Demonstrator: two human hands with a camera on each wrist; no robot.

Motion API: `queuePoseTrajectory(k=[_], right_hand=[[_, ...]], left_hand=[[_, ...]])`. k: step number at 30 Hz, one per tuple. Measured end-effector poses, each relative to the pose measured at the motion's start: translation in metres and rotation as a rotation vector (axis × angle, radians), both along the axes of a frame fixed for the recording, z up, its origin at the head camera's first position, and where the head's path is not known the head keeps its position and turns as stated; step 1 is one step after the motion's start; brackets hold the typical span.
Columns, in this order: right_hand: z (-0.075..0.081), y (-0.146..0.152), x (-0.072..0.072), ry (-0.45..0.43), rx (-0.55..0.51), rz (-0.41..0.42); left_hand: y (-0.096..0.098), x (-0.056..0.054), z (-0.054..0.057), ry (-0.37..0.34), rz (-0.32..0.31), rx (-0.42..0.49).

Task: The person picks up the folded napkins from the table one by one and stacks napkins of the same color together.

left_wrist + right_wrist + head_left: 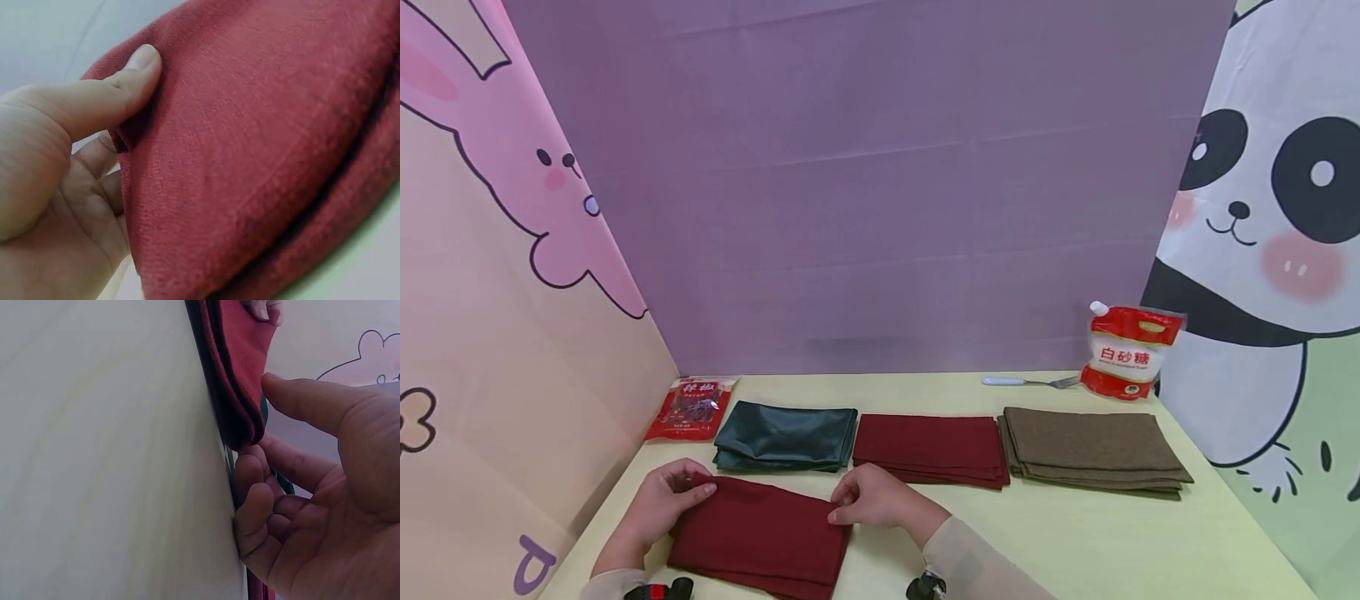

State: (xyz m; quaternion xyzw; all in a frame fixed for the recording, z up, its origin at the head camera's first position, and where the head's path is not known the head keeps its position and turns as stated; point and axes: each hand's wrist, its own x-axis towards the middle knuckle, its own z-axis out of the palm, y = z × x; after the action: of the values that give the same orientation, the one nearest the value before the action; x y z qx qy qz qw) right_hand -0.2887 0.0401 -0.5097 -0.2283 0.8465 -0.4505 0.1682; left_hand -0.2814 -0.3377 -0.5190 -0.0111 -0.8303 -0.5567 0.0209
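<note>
A folded dark red cloth (767, 533) lies near the front of the table, its far edge a little raised. My left hand (658, 508) pinches its far left corner, with the thumb on top and the fingers behind, as the left wrist view shows the cloth (250, 144) close up. At the far right corner my right hand (880, 504) pinches the cloth between thumb and fingers. In the right wrist view the thumb meets the folded edge, and the curled fingers (256, 512) sit low by the tabletop.
Behind lie a folded dark green cloth (786, 433), a second folded red cloth (932, 446) and a brown folded stack (1097, 450). A red food packet (692, 410) lies back left. A fork (1026, 382) and a red-and-white sugar pouch (1127, 354) are back right.
</note>
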Motion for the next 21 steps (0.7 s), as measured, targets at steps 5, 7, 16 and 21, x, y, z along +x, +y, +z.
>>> queuePoseTrajectory(k=[5, 7, 16, 21], right_hand=[[0.0036, -0.0001, 0.0034, 0.006, -0.006, 0.001], [0.0044, -0.0001, 0.0040, 0.009, -0.006, 0.003], [0.0037, 0.0009, 0.0019, 0.017, -0.007, 0.026], [0.0052, 0.0028, 0.0014, 0.028, 0.016, 0.049]], left_hand=[[0.0015, 0.0011, 0.0038, 0.019, 0.017, 0.040], [0.0014, 0.0018, 0.0042, 0.033, 0.012, 0.050], [-0.0016, -0.0007, 0.0020, 0.025, 0.019, 0.083], [-0.0007, -0.0001, 0.0026, 0.016, 0.021, 0.098]])
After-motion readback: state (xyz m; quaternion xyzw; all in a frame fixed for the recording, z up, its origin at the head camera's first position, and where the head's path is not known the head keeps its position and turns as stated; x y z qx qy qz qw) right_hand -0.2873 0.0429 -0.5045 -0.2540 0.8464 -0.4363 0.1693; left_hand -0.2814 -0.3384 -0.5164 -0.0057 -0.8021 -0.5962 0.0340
